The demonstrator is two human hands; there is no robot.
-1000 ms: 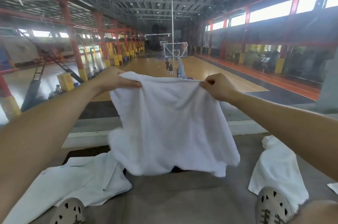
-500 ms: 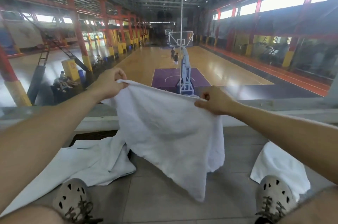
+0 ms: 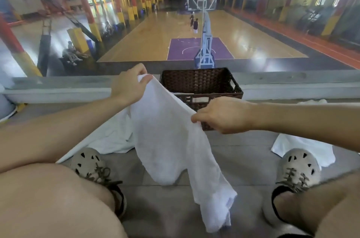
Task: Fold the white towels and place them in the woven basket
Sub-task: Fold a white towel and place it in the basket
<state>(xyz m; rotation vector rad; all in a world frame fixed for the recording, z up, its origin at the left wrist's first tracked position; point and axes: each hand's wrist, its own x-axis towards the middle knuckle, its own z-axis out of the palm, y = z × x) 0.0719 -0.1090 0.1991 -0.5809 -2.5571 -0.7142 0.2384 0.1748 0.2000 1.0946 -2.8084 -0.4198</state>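
A white towel [image 3: 171,146] hangs between my hands, drooping down to a point between my knees. My left hand [image 3: 130,85] pinches its upper corner, higher and farther out. My right hand [image 3: 224,115] grips the other top corner, lower and nearer. Behind the towel stands a dark brown woven basket [image 3: 200,82] on the floor by the ledge; its near left side is hidden by the cloth. A second white towel [image 3: 113,134] lies spread on the floor at the left, and a third towel [image 3: 305,146] lies at the right under my right shoe.
I sit on a grey tiled balcony floor [image 3: 239,152] with my knees and both shoes [image 3: 87,162] in view. A low concrete ledge [image 3: 58,90] and glass pane stand just past the basket, with a basketball court far below.
The view tilted down and the basket came into sight. My hands lowered the towel; the right hand dropped lower and closer, so the cloth now hangs slanted.
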